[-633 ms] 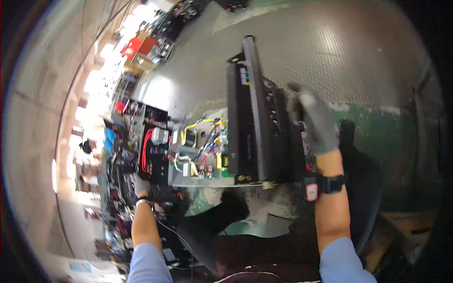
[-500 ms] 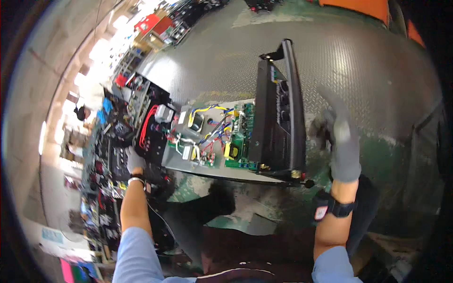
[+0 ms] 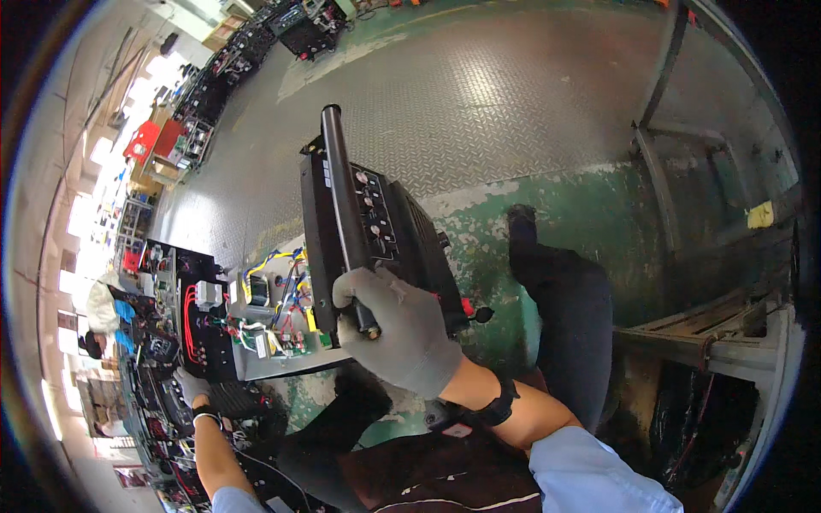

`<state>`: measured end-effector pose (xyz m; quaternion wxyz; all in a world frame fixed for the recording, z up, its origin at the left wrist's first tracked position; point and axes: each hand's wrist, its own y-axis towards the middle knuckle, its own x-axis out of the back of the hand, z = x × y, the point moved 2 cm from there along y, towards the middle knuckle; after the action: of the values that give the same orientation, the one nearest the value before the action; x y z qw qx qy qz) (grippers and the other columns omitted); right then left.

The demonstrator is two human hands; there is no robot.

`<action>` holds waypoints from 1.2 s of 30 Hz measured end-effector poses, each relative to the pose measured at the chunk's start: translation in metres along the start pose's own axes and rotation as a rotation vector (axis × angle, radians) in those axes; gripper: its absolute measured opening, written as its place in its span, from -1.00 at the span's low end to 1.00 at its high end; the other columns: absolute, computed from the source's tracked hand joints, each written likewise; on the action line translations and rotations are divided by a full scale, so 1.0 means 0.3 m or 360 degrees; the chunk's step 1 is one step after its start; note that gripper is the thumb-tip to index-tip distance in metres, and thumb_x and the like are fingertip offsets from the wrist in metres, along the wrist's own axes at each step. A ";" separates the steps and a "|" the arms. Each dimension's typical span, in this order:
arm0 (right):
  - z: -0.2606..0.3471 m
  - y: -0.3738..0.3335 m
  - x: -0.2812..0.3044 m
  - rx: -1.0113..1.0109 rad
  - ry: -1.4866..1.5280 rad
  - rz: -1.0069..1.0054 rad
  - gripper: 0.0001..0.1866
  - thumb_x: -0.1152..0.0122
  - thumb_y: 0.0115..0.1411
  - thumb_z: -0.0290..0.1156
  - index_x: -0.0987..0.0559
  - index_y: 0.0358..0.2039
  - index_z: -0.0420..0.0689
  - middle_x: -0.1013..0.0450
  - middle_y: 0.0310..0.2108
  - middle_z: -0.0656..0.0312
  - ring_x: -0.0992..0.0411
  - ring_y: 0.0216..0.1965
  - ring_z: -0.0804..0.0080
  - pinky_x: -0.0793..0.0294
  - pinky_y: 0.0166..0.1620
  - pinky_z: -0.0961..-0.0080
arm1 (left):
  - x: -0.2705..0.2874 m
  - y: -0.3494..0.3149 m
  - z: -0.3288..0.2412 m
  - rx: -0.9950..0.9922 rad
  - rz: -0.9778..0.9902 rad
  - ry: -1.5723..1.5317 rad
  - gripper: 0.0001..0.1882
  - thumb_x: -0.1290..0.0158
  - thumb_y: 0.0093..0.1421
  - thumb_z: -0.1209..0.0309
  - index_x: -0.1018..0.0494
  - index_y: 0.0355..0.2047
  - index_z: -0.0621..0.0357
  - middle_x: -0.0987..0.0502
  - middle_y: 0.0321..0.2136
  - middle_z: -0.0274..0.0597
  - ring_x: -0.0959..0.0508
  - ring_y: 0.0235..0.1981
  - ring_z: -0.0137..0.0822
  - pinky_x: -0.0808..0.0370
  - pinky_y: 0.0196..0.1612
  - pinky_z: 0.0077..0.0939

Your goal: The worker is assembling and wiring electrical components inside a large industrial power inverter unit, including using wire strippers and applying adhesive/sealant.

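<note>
My right hand (image 3: 400, 325), in a grey glove, is closed around the near end of a black tube handle (image 3: 340, 188). The handle runs along the top of a black front panel (image 3: 376, 218) with knobs and sockets. Behind that panel lies an open metal chassis (image 3: 282, 366) with circuit boards, a yellow-wrapped part and coloured wires; the hand and panel hide part of it. Far to the left, my gloved left hand (image 3: 191, 386) has its fingers stretched out against black equipment (image 3: 167, 349), below red cables (image 3: 190, 321). No object shows in it.
Several black units and parts line the left side. A metal frame (image 3: 654, 171) and a rack with a wooden shelf (image 3: 693, 329) stand at right. My dark-trousered leg (image 3: 564, 299) is right of the chassis. Patterned metal flooring (image 3: 513, 111) lies beyond, over green floor.
My right hand has come in from the right, where it was off the unit, and closed on the handle. The view has swung right; my left hand stays by the black equipment.
</note>
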<state>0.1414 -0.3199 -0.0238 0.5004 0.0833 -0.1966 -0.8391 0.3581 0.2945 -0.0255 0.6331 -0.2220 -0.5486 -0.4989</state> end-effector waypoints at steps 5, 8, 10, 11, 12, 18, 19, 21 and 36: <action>-0.005 -0.012 -0.004 -0.0035 -0.0016 0.0041 -0.61 -0.34 -0.01 -0.41 -0.43 -0.16 0.07 -0.46 -0.38 0.13 -0.55 -0.39 0.11 -0.56 -0.39 0.22 | -0.015 0.053 0.016 0.0044 0.0096 0.0032 -0.27 -0.04 0.13 0.48 -0.08 0.32 0.09 -0.09 0.38 -0.09 -0.35 0.24 0.17 -0.42 0.19 0.05; -0.010 0.000 0.000 0.0000 0.0010 0.0013 -0.62 -0.33 -0.03 -0.46 -0.44 -0.18 0.04 -0.44 -0.39 0.15 -0.54 -0.41 0.16 -0.54 -0.38 0.27 | -0.018 0.055 0.015 0.0086 0.0053 0.0039 -0.28 -0.07 0.14 0.41 -0.10 0.31 0.08 -0.12 0.36 -0.06 -0.36 0.24 0.16 -0.41 0.19 0.05; -0.009 0.013 0.004 0.0031 0.0031 -0.0009 -0.68 -0.29 -0.03 -0.57 -0.46 -0.24 -0.01 -0.42 -0.42 0.21 -0.51 -0.46 0.27 -0.49 -0.38 0.37 | 0.005 0.034 -0.006 0.0085 0.0114 0.0022 -0.31 -0.09 0.17 0.32 -0.13 0.30 0.07 -0.16 0.33 0.01 -0.35 0.24 0.16 -0.41 0.19 0.04; -0.011 0.021 0.006 0.0043 0.0019 0.0009 -0.68 -0.29 -0.03 -0.56 -0.47 -0.24 -0.01 -0.42 -0.42 0.21 -0.50 -0.46 0.28 -0.49 -0.37 0.36 | 0.024 0.010 -0.020 0.0077 0.0045 -0.0031 -0.34 -0.10 0.17 0.31 -0.19 0.27 0.09 -0.23 0.29 0.05 -0.38 0.21 0.17 -0.42 0.16 0.04; -0.014 0.029 0.011 0.0045 0.0001 0.0040 -0.68 -0.29 -0.03 -0.55 -0.47 -0.24 -0.02 -0.43 -0.42 0.20 -0.50 -0.46 0.29 -0.49 -0.36 0.36 | 0.044 -0.017 -0.034 0.0099 0.0028 -0.0081 -0.37 -0.11 0.17 0.29 -0.24 0.24 0.12 -0.31 0.25 0.08 -0.42 0.18 0.18 -0.44 0.14 0.05; -0.052 0.090 0.024 0.0006 0.0027 0.0243 -0.71 -0.25 -0.02 -0.49 -0.47 -0.23 -0.08 -0.47 -0.36 0.16 -0.50 -0.38 0.33 -0.51 -0.23 0.39 | 0.146 -0.162 -0.079 -0.0087 -0.0093 -0.0265 -0.47 -0.11 0.19 0.28 -0.30 0.15 0.16 -0.39 0.11 0.28 -0.46 0.07 0.34 -0.44 0.09 0.12; -0.064 0.117 0.007 0.0076 0.0024 0.0200 -0.71 -0.24 -0.02 -0.51 -0.46 -0.23 -0.08 -0.44 -0.38 0.25 -0.43 -0.39 0.46 -0.47 -0.25 0.46 | 0.145 -0.172 -0.077 0.0014 -0.0081 -0.0308 -0.42 -0.10 0.17 0.33 -0.26 0.19 0.17 -0.33 0.16 0.25 -0.43 0.11 0.31 -0.44 0.11 0.08; -0.092 0.157 -0.003 0.0074 0.0164 0.0218 -0.71 -0.18 -0.01 -0.59 -0.47 -0.22 -0.09 -0.37 -0.34 0.40 -0.30 -0.32 0.63 -0.36 -0.19 0.61 | 0.133 -0.196 -0.060 0.0087 -0.0083 -0.0385 -0.31 -0.10 0.09 0.42 -0.18 0.26 0.17 -0.24 0.22 0.19 -0.39 0.17 0.25 -0.44 0.13 0.00; -0.170 0.363 0.019 0.0072 -0.0653 0.0084 -0.29 -0.27 0.18 -0.19 -0.33 0.32 -0.11 -0.46 -0.05 0.08 -0.43 0.01 0.31 -0.37 0.10 0.34 | -0.236 -0.407 0.262 0.0126 -0.0846 -0.1997 -0.12 0.02 0.02 0.57 -0.02 0.42 0.13 -0.37 0.20 0.14 -0.38 0.23 0.00 -0.30 0.25 -0.26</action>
<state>0.2437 -0.3835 -0.0249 0.4698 -0.0832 -0.3154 -0.8203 0.2211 0.3379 -0.0995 0.0587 -0.3036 -0.8656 -0.3938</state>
